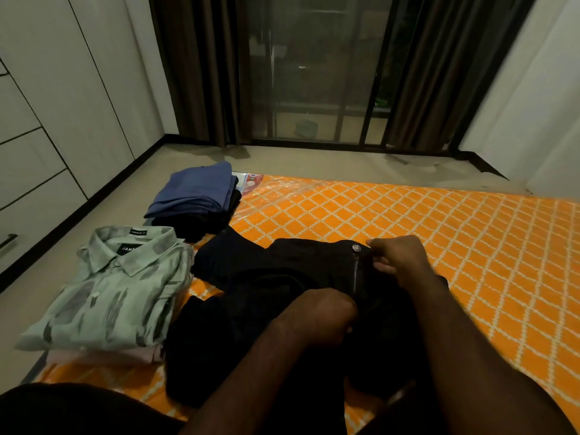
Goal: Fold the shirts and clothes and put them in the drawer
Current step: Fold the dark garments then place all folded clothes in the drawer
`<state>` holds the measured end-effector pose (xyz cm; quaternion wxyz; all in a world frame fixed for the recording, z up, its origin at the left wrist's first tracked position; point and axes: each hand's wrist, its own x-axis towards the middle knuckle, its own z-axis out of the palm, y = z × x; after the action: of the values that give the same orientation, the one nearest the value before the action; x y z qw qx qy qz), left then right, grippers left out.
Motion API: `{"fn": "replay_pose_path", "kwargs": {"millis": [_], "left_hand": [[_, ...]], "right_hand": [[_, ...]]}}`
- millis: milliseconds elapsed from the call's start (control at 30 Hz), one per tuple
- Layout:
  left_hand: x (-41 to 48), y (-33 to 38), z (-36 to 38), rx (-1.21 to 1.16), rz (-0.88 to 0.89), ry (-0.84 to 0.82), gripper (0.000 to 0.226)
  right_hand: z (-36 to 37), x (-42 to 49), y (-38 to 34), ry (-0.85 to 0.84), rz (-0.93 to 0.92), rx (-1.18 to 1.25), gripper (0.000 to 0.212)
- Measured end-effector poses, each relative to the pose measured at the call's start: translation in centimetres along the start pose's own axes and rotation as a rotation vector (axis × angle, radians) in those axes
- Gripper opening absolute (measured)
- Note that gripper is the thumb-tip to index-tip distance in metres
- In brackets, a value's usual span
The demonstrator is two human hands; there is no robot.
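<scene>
On the orange mattress (408, 221) lay the black trousers (282, 284); our right hand (398, 255) pinched the waistband beside the button (356, 248), our left hand (323, 312) gripped the cloth lower down, the green shirt (116, 290) folded nearby.

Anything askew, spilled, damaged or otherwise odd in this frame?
Nothing stands out. The green patterned shirt and the blue folded garment sit folded on neat stacks. The black trousers lie rumpled on the orange mattress, but both hands grip them.
</scene>
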<state>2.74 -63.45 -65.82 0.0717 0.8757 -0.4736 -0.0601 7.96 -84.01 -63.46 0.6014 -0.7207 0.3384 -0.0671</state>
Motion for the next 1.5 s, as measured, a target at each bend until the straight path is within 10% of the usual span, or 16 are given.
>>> {"fn": "replay_pose_path", "kwargs": {"millis": [200, 367, 900, 1067, 1267, 1500], "left_hand": [[-1.5, 1.3, -1.9, 0.002, -0.013, 0.047, 0.031], [-1.3, 0.3, -1.4, -0.210, -0.092, 0.463, 0.027], [-0.2, 0.0, 1.9, 0.155, 0.024, 0.281, 0.038], [0.4, -2.9, -3.7, -0.400, -0.160, 0.803, 0.032], [1.8, -8.1, -7.4, -0.564, -0.359, 0.241, 0.032], [-2.6, -8.3, -3.4, -1.056, -0.458, 0.512, 0.032]], "right_hand": [[1.4, -4.1, -0.1, 0.103, -0.101, -0.006, 0.024], [0.4, -6.4, -0.2, -0.015, -0.156, 0.108, 0.020], [0.6, -8.4, 0.2, 0.063, -0.127, 0.301, 0.022], [0.7, -8.4, -0.3, 0.037, -0.273, 0.146, 0.009], [2.6, -9.3, -1.6, -0.181, -0.429, 0.148, 0.010], [5.3, -7.5, -1.6, -0.110, -0.516, -0.157, 0.026]]}}
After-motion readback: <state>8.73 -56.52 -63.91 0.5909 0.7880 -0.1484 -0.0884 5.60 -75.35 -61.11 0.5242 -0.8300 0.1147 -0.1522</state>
